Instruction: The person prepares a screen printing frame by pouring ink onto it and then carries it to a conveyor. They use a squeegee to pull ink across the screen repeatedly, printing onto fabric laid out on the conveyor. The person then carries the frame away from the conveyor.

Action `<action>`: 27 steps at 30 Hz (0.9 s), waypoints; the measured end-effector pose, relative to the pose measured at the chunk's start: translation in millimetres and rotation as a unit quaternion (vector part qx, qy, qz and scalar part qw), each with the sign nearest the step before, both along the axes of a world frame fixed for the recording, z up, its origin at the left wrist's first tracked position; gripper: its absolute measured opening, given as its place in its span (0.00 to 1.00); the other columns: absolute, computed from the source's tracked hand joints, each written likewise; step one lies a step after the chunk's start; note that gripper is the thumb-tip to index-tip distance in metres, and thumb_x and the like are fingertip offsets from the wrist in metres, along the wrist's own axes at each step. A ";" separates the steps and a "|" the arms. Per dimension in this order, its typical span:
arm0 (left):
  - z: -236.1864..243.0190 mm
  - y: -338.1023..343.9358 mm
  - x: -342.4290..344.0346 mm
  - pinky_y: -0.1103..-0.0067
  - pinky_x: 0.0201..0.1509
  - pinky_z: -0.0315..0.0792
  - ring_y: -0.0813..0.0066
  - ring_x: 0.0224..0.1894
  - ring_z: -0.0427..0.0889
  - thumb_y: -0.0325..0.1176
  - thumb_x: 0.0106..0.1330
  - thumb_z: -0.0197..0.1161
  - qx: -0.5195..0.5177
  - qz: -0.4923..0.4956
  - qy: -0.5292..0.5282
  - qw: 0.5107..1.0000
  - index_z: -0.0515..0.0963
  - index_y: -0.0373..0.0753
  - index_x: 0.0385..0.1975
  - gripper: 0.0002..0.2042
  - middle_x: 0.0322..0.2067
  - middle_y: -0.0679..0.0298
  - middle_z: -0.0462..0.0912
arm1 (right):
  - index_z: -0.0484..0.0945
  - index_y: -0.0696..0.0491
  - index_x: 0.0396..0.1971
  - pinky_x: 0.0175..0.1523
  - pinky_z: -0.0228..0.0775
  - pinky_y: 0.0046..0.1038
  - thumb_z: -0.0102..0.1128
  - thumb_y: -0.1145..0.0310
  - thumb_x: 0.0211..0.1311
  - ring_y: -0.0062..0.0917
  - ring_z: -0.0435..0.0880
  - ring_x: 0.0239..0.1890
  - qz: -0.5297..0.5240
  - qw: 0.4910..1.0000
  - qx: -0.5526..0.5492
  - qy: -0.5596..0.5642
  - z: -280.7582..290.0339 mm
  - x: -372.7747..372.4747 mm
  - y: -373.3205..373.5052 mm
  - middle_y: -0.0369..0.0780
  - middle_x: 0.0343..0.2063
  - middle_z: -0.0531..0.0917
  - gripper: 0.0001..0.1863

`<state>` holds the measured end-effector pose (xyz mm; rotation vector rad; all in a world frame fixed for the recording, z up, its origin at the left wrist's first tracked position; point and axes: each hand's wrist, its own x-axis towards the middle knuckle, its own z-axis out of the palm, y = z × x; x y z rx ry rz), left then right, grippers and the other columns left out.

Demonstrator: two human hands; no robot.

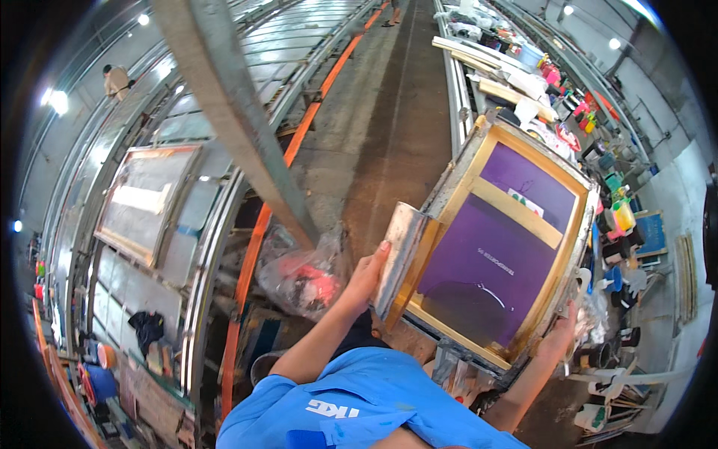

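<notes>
Screen: the purple screen (pixel 479 254) tilts in front of the worker's chest, off the near end of the cluttered right bench (pixel 452 93); a dark bracket (pixel 449 355) shows under its lower edge, though from here I can't tell if it bears the load.
Left hand: the left hand (pixel 368 273) is clamped on a pale bar (pixel 396 258), upright beside the screen's left edge; whether the two touch, I can't tell.
Right hand: the right hand (pixel 567 325) is at the screen's lower right rim; its fingers are partly hidden, so I can't tell how firmly they close.
Feel: the rim looks stiff and fairly heavy, the mesh thin, taut and easily punctured. The wet-looking shine on the rim may make it slippery.
Hold: I'd take the screen by opposite outer rims, palms clear of the mesh, and the bar by its thick upper part.
Edges: the right bench's goods crowd the screen's upper right corner; a slanting beam (pixel 224 112) and an orange rail (pixel 299 135) bound the left, with a plastic bag (pixel 299 280) low beside them.
Room: the aisle floor (pixel 400 127) beyond the screen gives the widest way.
</notes>
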<state>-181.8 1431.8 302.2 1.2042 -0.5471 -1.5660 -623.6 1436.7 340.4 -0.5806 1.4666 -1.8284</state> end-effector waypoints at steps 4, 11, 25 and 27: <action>19.3 -108.9 51.3 0.82 0.39 0.73 0.81 0.34 0.81 0.62 0.75 0.50 -0.032 -0.001 -0.037 0.999 0.82 0.31 0.46 0.33 0.35 0.64 0.85 | 0.76 0.54 0.57 0.62 0.66 0.34 0.58 0.56 0.70 0.29 0.77 0.58 0.047 0.998 -0.044 -0.010 0.6 45.1 -98.7 0.39 0.54 0.79 0.22; 21.7 -325.0 168.0 0.80 0.40 0.75 0.81 0.36 0.81 0.60 0.77 0.47 -0.123 0.002 0.042 0.992 0.80 0.34 0.51 0.31 0.38 0.63 0.85 | 0.76 0.53 0.54 0.56 0.69 0.30 0.61 0.56 0.67 0.25 0.79 0.49 0.102 0.991 -0.058 -0.059 16.1 162.2 -323.2 0.36 0.46 0.81 0.22; 11.4 -733.2 298.5 0.78 0.33 0.76 0.76 0.31 0.82 0.61 0.75 0.49 -0.040 0.066 -0.042 0.996 0.79 0.41 0.50 0.27 0.32 0.66 0.83 | 0.76 0.53 0.53 0.58 0.64 0.27 0.66 0.58 0.65 0.22 0.76 0.49 0.058 0.992 -0.047 -0.100 -29.7 316.0 -725.2 0.34 0.44 0.79 0.21; 10.6 -807.7 312.5 0.77 0.34 0.77 0.75 0.32 0.83 0.60 0.75 0.50 -0.058 0.089 -0.031 0.994 0.78 0.41 0.51 0.27 0.32 0.66 0.83 | 0.76 0.52 0.50 0.57 0.64 0.27 0.65 0.60 0.66 0.21 0.76 0.49 0.077 0.989 -0.063 -0.111 -28.7 333.3 -805.9 0.33 0.43 0.80 0.18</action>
